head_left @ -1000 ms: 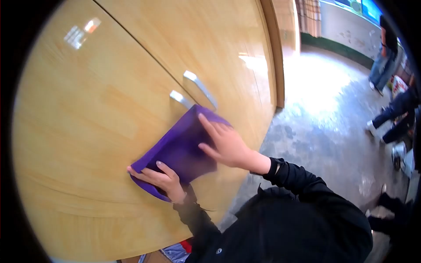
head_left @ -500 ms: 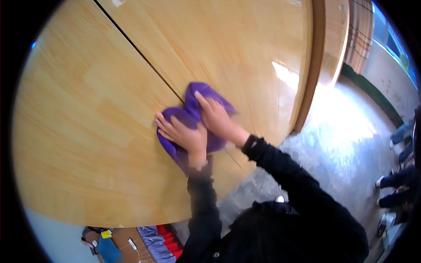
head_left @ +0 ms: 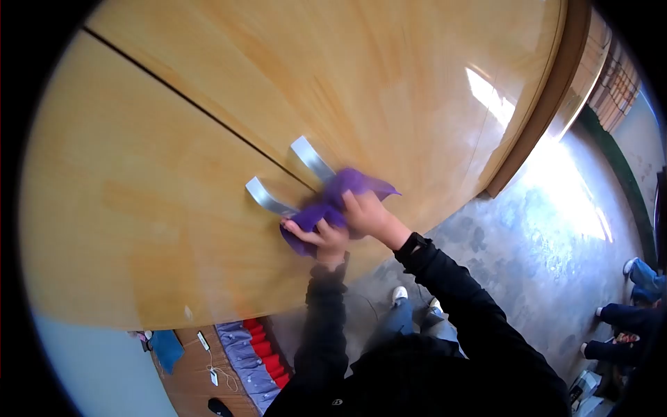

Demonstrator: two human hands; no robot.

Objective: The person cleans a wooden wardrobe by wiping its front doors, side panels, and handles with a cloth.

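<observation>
A purple cloth [head_left: 352,182] is bunched against the lower ends of two silver door handles on a glossy wooden cabinet front. My left hand [head_left: 328,238] grips one part of it around the lower end of the left handle [head_left: 269,199]. My right hand [head_left: 370,215] is closed on the other part, by the lower end of the right handle [head_left: 314,160]. The upper parts of both handles are bare. A dark seam [head_left: 187,101] runs between the two wooden doors [head_left: 389,90]. The cloth hides some of my fingers.
A brown frame edge [head_left: 545,111] bounds the cabinet on the right, beside a shiny grey floor [head_left: 514,222]. Legs of other people [head_left: 629,313] show at the far right. At lower left are a power strip [head_left: 203,340] and red ruffled fabric [head_left: 267,351].
Both hands have slid down along the handles with the cloth, uncovering their silver upper parts. The cloth is bunched smaller. The view has shifted, and my feet now show below.
</observation>
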